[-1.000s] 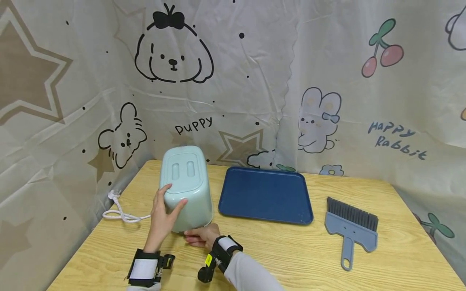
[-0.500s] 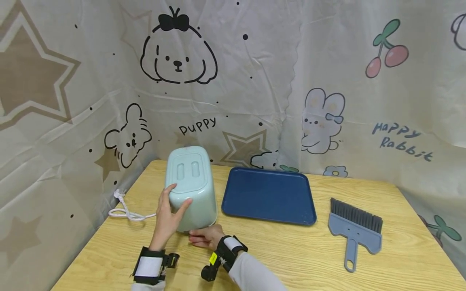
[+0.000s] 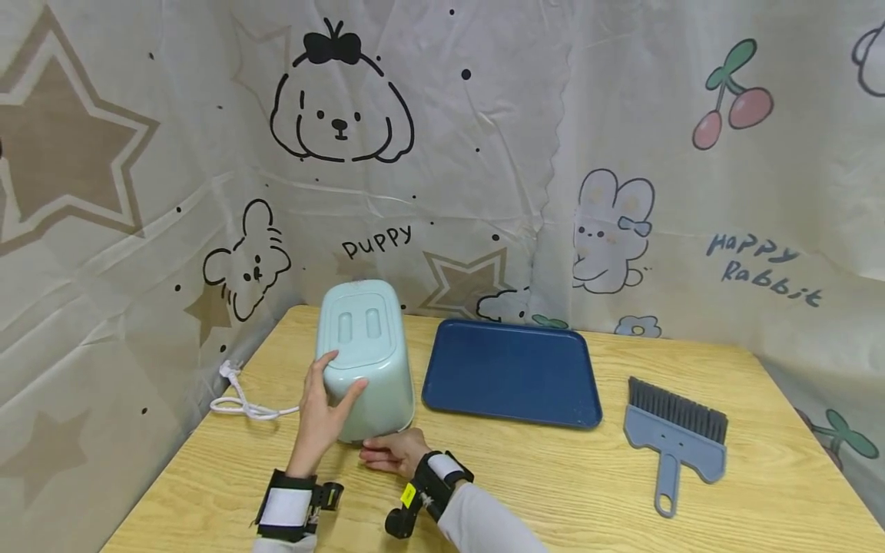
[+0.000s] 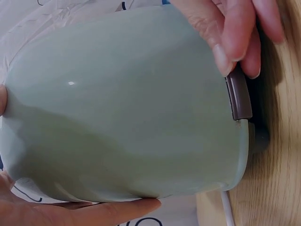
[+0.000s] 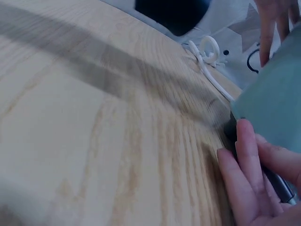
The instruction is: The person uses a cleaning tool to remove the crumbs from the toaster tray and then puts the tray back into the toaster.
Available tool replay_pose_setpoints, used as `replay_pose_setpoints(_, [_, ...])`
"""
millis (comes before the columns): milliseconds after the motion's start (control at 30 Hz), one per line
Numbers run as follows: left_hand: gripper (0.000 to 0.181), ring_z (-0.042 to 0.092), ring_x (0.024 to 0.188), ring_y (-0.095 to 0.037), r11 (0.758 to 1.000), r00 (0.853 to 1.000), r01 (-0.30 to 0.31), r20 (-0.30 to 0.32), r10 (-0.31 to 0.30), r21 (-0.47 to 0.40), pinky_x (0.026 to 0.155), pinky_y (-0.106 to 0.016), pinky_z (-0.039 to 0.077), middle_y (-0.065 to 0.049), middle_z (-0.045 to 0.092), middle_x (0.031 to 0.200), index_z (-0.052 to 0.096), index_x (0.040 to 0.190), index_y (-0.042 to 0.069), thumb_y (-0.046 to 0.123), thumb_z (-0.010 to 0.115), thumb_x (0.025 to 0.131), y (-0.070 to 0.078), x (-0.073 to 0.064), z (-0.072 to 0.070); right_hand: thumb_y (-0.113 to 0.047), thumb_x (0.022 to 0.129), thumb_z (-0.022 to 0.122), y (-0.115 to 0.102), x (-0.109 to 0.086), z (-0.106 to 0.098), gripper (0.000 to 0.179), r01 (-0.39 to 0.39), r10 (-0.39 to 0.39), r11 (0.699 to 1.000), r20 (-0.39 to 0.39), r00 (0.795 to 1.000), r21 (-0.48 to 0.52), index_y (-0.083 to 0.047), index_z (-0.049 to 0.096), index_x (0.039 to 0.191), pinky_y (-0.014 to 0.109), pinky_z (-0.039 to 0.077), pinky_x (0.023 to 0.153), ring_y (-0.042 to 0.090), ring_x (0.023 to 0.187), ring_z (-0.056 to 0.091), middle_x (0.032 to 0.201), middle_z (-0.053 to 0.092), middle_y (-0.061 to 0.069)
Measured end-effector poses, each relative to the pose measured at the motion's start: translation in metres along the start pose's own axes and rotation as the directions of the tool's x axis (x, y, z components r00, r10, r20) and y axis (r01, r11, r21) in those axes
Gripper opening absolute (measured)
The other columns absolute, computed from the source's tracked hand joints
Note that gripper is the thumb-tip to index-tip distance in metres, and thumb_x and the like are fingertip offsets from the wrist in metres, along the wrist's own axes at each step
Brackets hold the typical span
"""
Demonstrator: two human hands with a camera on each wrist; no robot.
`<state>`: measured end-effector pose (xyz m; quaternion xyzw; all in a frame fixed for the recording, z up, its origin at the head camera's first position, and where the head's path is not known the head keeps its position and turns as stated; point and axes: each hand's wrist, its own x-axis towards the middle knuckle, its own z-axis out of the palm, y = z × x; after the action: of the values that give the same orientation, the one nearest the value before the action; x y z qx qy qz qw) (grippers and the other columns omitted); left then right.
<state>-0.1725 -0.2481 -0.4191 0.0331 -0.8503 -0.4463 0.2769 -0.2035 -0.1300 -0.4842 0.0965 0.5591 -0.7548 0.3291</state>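
A pale mint-green toaster point(image 3: 379, 395) with two recesses in its closed top stands at the table's left, seemingly tilted. My left hand point(image 3: 320, 418) holds its near upper end, thumb on one side and fingers on the other. Low at the toaster's base, my right hand point(image 3: 396, 451) has its thumb and fingertips on a dark brown tab point(image 4: 241, 98), pinching it. The left wrist view shows this tab on the lower rim, partly covered by fingertips. In the right wrist view, the fingers point(image 5: 247, 150) lie close to the tabletop beneath the toaster's edge.
A white power cord point(image 3: 252, 411) with its plug lies left of the toaster. A dark blue tray point(image 3: 512, 376) rests to its right. Further right lies a grey-blue hand brush point(image 3: 671, 434) with dark bristles. A patterned curtain point(image 3: 442, 153) hangs behind the wooden table point(image 3: 553, 484).
The whole head view has shifted slightly, so everything appears a little further right. Both hands keep their places on the toaster, with no clear movement of it.
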Motion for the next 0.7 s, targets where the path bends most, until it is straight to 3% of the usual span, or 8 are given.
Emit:
replay_pose_setpoints(133, [0.062,0.031,0.121,-0.040,1.000,1.000,0.017,0.015,-0.017,0.000,0.095,-0.057,0.028,-0.026,0.032,0.132,0.031,0.131,0.004,0.019,0.065,0.081,0.0016,0.0011,-0.0011,0.007,0.077,0.063,0.0004,0.0014,0.0002,0.016,0.007,-0.007,1.000,0.019,1.000,0.010,0.014,0.061,0.091,0.037,0.052,0.071,0.027,0.074,0.065,0.087,0.063,0.026])
replay_pose_setpoints(367, [0.062,0.029,0.122,-0.040,0.999,0.999,0.039,0.030,-0.039,-0.004,0.096,-0.058,0.027,-0.026,0.029,0.133,0.029,0.132,0.005,0.020,0.064,0.083,0.0013,-0.0007,-0.0038,0.012,0.080,0.056,-0.0021,0.0043,0.0007,0.021,-0.081,0.069,0.985,0.084,0.994,0.151,0.015,0.056,0.101,0.031,0.049,0.081,0.027,0.087,0.063,0.096,0.061,0.027])
replay_pose_setpoints(533, [0.062,0.030,0.122,-0.040,0.999,0.999,0.031,0.021,-0.030,-0.010,0.096,-0.057,0.027,-0.026,0.030,0.133,0.030,0.132,0.004,0.018,0.065,0.082,0.0006,-0.0014,-0.0009,0.015,0.076,0.058,-0.0004,0.0028,0.0024,0.023,-0.026,0.021,0.988,0.036,0.999,0.154,0.017,0.055,0.099,0.030,0.051,0.077,0.028,0.086,0.063,0.095,0.061,0.027])
replay_pose_setpoints(700, [0.062,0.030,0.122,-0.039,1.000,1.000,0.024,0.021,-0.024,-0.012,0.096,-0.057,0.026,-0.026,0.029,0.133,0.030,0.132,0.005,0.018,0.064,0.082,0.0020,-0.0011,0.0016,0.014,0.072,0.064,0.0037,0.0025,0.0026,0.028,0.045,-0.044,0.991,-0.017,0.999,0.123,0.015,0.053,0.097,0.031,0.053,0.072,0.027,0.078,0.065,0.083,0.065,0.024])
